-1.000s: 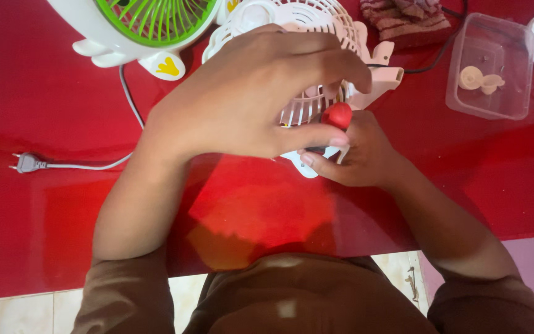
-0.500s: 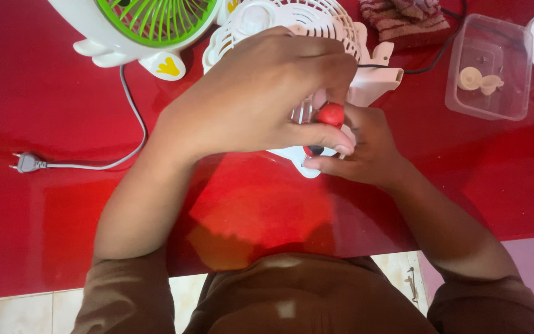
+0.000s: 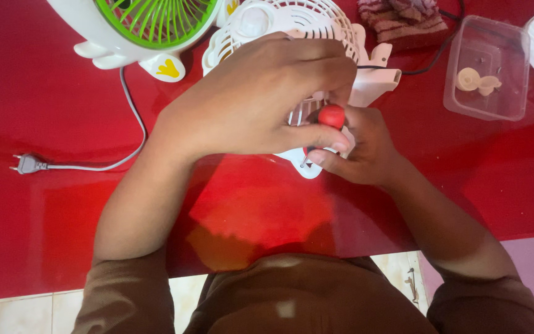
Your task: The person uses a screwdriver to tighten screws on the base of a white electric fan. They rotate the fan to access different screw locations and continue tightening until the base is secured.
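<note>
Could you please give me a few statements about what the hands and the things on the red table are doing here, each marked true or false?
1. The left hand grips a tool with a red handle over the white fan. True.
2. The right hand lies flat on the table, away from the fan. False: it is curled at the fan's lower edge, right under the red handle.
3. The clear plastic box holds small beige parts. True.
4. The grey plug sits in a socket. False: it lies loose on the red table.
5. The fan with the green grille lies at the top left. True.
</note>
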